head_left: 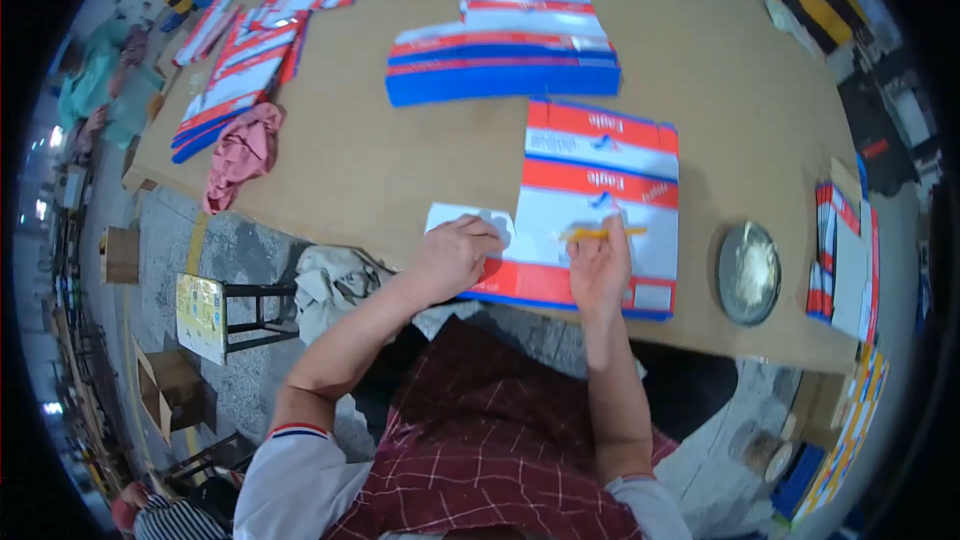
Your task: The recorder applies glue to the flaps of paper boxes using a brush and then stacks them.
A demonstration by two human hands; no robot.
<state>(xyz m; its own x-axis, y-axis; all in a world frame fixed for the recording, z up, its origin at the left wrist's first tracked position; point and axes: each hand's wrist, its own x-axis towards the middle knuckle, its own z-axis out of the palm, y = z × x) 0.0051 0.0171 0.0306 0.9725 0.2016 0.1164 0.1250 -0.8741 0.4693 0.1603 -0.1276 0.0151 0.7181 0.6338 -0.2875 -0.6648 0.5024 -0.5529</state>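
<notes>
Left forearm (375, 325) bare, slanting from lower left up and inward; elbow (312, 398) bent, set out to side. Left hand (462, 255) back up, palm down, fingers bent and angled to right; fingertips partly hidden, grip unclear. Right forearm (612, 385) bare, nearly straight away from body, steeper than left. Right wrist (600, 312) roughly in line with forearm. Right hand (602, 262) fingers curled, closed in pinch grip. Hands side by side, apart.

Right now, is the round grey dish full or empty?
The round grey dish isn't empty: pale material lies inside; its depth I cannot tell.
</notes>
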